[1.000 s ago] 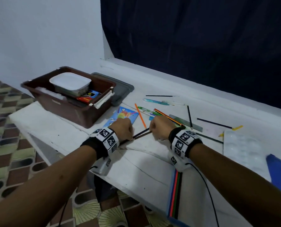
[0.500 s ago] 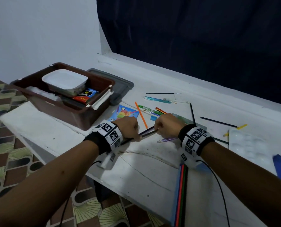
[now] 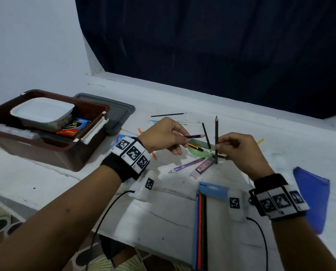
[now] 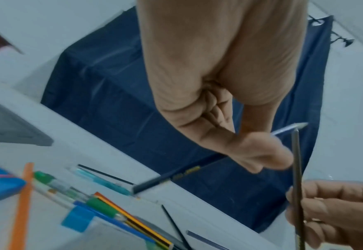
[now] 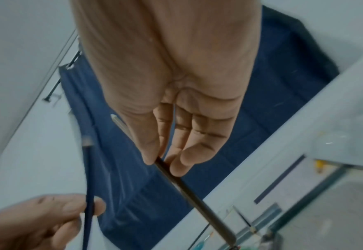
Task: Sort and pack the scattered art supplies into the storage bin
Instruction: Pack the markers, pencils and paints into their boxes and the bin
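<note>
**Early in the pack: two pencils in hand, most supplies still loose**

Your left hand (image 3: 164,133) pinches a purple pencil (image 3: 195,136) between thumb and fingertips, lying roughly level. Your right hand (image 3: 239,148) pinches a dark pencil (image 3: 216,139) upright, its lower end down at the table (image 3: 45,173).

Done: the bin (image 3: 51,151) at your left already holds a white tub (image 3: 42,110) and a red-blue box (image 3: 74,128). Its grey lid (image 3: 116,110) lies just behind it.

Left: pens, pencils and thin sticks lie scattered behind and between your hands. So do a lilac pen (image 3: 186,165), an eraser (image 3: 203,166), a marker pack (image 3: 202,227) and a blue sheet (image 3: 312,196) at your right. I'd call it well under half done.

Hard to tell:
- what else sits in the bin under the tub
- the items behind your left hand (mostly hidden)
- both wrist views, which are blurred
- whether the dark pencil's end actually touches the table
</note>
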